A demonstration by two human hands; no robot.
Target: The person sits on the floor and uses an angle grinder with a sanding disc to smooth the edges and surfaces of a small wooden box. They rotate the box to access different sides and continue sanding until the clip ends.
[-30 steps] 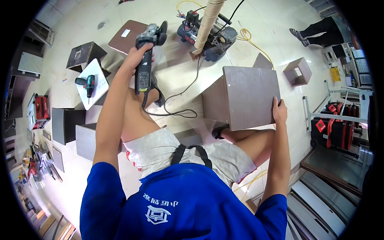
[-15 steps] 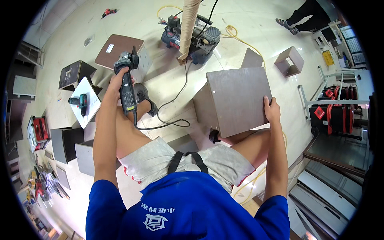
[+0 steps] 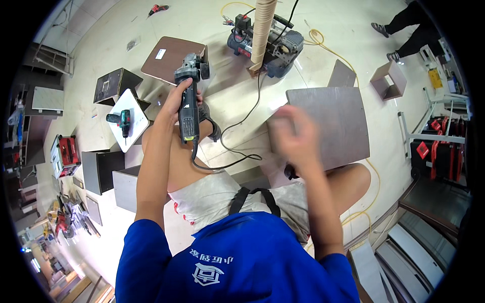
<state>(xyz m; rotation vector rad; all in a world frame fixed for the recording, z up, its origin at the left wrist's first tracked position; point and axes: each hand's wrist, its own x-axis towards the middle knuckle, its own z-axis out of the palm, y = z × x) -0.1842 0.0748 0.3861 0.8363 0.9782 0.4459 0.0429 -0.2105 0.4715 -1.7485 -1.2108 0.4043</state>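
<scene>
My left hand (image 3: 177, 100) is wrapped round the black body of an angle grinder (image 3: 189, 112). Its head and disc point away from me, above my left leg. From its rear end a black cord (image 3: 228, 165) trails over the floor. In front of my right leg stands a grey-brown wooden box (image 3: 336, 121) with a flat top panel. Smeared by motion, my right hand (image 3: 297, 135) is over the left side of this box. I cannot make out its fingers, nor whether it touches the panel.
An air compressor (image 3: 273, 48) with a yellow hose stands ahead, beside a ribbed upright tube (image 3: 263, 30). On the left, a green drill (image 3: 121, 120) lies on a white board (image 3: 132, 132). A small open box (image 3: 388, 81) and another person's legs (image 3: 411, 35) are at far right.
My right hand has left the box's right edge and swung left across its top. The view has shifted, so most things appear farther right. The grinder stays in my left hand.
</scene>
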